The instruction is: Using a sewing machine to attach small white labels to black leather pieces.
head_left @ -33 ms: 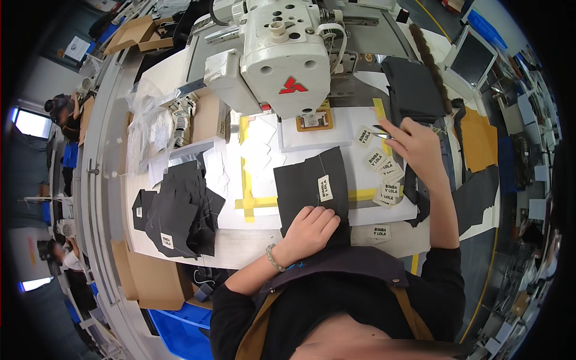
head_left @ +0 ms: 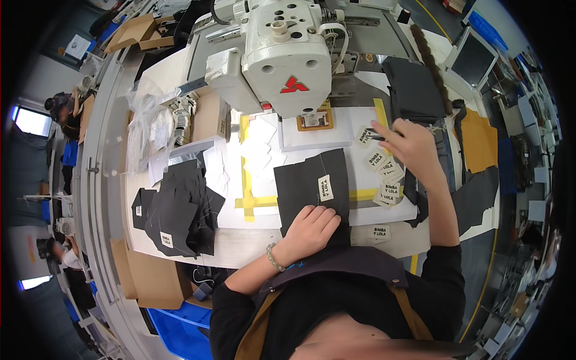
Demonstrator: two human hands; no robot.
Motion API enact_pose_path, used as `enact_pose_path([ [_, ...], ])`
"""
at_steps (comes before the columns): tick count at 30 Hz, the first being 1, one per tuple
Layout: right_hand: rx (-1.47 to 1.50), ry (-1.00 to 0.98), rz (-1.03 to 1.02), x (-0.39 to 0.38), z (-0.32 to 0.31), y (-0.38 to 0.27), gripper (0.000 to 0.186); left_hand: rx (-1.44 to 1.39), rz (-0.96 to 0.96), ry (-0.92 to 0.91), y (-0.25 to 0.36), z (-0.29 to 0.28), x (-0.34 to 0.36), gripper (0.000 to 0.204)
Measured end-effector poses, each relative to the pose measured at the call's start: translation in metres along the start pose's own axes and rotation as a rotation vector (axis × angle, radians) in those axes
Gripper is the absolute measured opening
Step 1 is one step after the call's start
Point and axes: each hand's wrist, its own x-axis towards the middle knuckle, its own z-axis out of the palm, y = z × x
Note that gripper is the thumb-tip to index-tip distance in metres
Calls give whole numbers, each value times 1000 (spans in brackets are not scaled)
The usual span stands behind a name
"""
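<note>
A black fabric piece [head_left: 303,174] with a cream printed label [head_left: 324,188] lies in front of me, a loose pale thread running up from the label. Across its near end, my left hand [head_left: 311,230] is bent over the cloth with fingers together, gripping it; the fingertips are partly hidden. Out to the right, my right hand [head_left: 411,147] is closed round small thread snips [head_left: 376,137], mostly covered by the fingers. Just below that hand are several loose cream labels [head_left: 376,159], some overlapping. Another label [head_left: 379,232] lies nearer me.
Beyond the cloth stands a white sewing machine [head_left: 285,72] with a clear plate [head_left: 318,141] under its head. A heap of labelled black pieces [head_left: 186,207] sits at left, near a cardboard box [head_left: 207,120]. Folded black fabric [head_left: 414,90] is stacked far right, and yellow tape [head_left: 249,168] marks the table.
My right hand has drawn slightly left and down, and the snips' blades, apart before, now look closer together. My left hand and the fabric have barely moved.
</note>
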Motion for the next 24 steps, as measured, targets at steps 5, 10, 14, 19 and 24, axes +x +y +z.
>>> enact_pose_path([
  [5,-52,40,-372,31,47,-16,44,33,-12,-63,5,-3,11,15],
  [10,-84,17,-536,45,75,-23,43,76,31,-87,5,-2,15,12],
  [14,-57,12,-571,46,90,-24,38,71,21,-100,5,-3,13,14],
  [19,-43,-10,-568,44,97,-22,35,-8,4,-95,8,-7,12,17],
  [24,66,21,-385,39,81,-11,31,-383,-318,150,-25,-32,10,12],
])
